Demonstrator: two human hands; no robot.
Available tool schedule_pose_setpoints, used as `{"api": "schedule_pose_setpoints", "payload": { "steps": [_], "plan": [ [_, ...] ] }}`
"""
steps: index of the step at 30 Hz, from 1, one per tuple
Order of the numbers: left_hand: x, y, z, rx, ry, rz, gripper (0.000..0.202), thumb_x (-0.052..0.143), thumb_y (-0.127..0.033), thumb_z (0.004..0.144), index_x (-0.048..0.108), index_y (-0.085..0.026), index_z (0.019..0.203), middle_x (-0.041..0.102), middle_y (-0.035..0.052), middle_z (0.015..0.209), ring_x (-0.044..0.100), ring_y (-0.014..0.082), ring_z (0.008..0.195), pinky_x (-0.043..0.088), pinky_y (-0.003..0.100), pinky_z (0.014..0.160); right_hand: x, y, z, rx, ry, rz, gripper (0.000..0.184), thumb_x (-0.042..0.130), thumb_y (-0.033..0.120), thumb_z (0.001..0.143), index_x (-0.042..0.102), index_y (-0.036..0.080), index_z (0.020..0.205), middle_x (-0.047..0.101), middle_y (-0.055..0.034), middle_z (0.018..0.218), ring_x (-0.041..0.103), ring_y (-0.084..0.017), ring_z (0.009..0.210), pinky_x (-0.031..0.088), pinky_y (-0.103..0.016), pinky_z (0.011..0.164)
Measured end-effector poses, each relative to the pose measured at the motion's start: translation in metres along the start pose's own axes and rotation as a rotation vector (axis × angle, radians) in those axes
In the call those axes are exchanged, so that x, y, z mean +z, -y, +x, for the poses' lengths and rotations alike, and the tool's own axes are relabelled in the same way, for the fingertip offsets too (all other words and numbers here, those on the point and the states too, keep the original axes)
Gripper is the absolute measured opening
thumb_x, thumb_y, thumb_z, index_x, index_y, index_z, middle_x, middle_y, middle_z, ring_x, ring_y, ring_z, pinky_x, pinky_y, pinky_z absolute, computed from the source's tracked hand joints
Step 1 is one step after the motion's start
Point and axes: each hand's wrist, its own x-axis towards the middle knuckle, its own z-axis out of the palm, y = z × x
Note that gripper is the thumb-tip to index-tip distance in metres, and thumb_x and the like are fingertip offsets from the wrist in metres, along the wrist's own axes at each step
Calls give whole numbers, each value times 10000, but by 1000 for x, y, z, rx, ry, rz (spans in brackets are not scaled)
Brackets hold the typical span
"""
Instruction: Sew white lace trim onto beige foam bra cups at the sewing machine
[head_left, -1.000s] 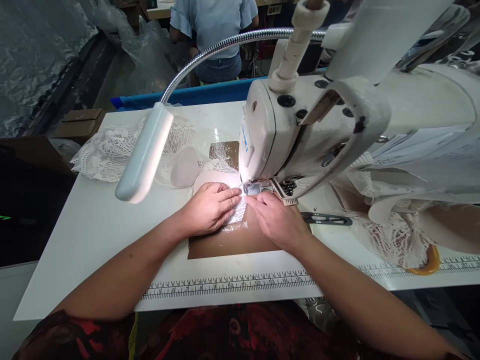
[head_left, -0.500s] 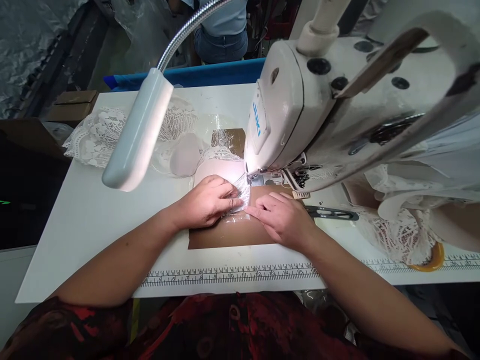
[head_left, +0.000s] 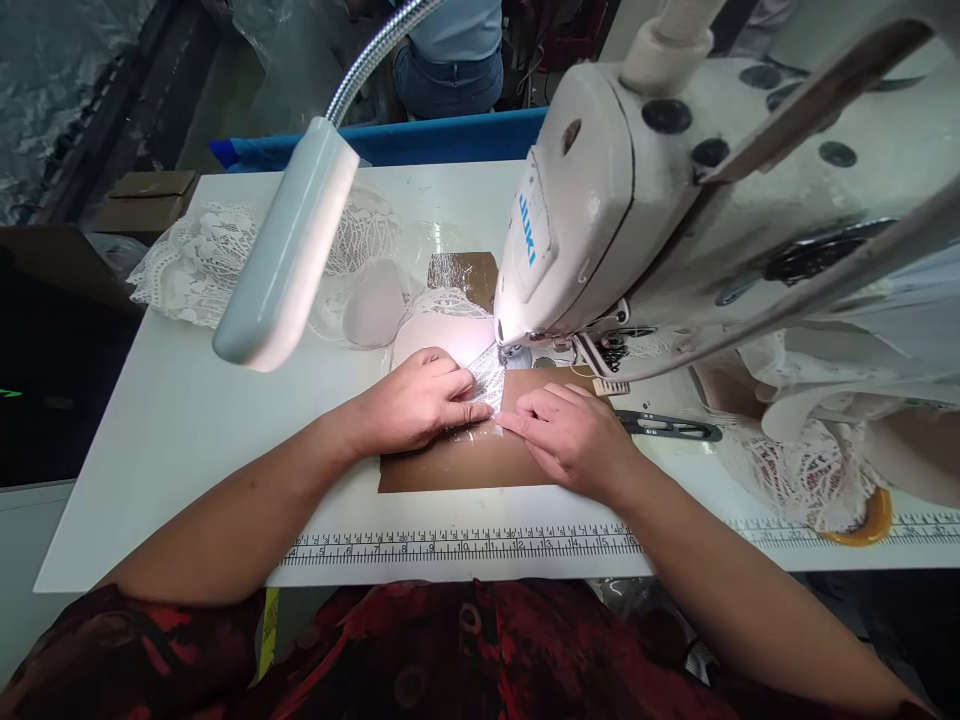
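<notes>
A small piece of white lace [head_left: 486,378] lies under the needle area of a white sewing machine [head_left: 600,220], brightly lit. My left hand [head_left: 416,402] rests on the lace's left side, fingers curled and pressed onto it. My right hand [head_left: 574,432] lies just right of the lace on a brown panel [head_left: 465,462], fingers together with the tips touching the lace's lower edge. Both hands pin the fabric flat against the white table [head_left: 180,420].
A gooseneck lamp [head_left: 289,250] hangs over the table's left half. Heaped white lace [head_left: 202,265] and a padded cup [head_left: 373,316] lie behind it. Black thread snips [head_left: 667,427] sit right of my hand, more lace [head_left: 795,470] beyond. A printed ruler [head_left: 465,545] runs along the front edge. A person [head_left: 450,50] stands behind.
The view has shifted down and closer to the machine. Both hands stay on the lace, having drawn back slightly from the needle; the lace strip now shows stretched between them.
</notes>
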Motion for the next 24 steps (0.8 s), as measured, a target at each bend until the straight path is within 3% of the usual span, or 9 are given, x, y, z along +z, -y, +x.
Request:
{"api": "schedule_pose_setpoints", "payload": {
  "steps": [11,14,18,21,24],
  "plan": [
    [4,-1,0,1,-12,7,341,364,-227,960,596,-291,1201,575,46,816,446,172,713,354,358,798,1,1,-2,46,-92,60,328,460,95,816,663,189,1055,642,-29,843,489,-136,690,331,-275,612],
    [3,-1,-1,-2,-21,2,330,380,-225,952,615,-287,1175,590,52,827,452,176,715,362,359,782,1,2,0,25,-62,29,359,462,88,806,648,197,1094,639,-25,828,477,-143,688,322,-277,608],
    [0,-5,0,-42,-41,-19,312,415,-242,935,618,-270,1171,622,81,1043,498,197,826,380,367,806,0,4,2,9,4,-50,357,462,85,811,641,199,1098,614,-33,799,458,-159,719,301,-281,614],
    [0,-9,5,-112,-60,-11,343,413,-241,931,567,-209,1236,557,110,1275,520,224,951,390,375,818,1,4,2,8,22,-62,299,463,113,832,647,200,1050,604,-37,812,450,-163,747,292,-282,623],
    [2,-12,12,-162,-52,57,368,379,-273,957,544,-165,1267,551,126,1306,535,233,930,390,377,766,2,4,1,12,22,-61,275,468,121,837,650,196,1029,596,-38,810,439,-161,740,287,-283,626]
  ]
}}
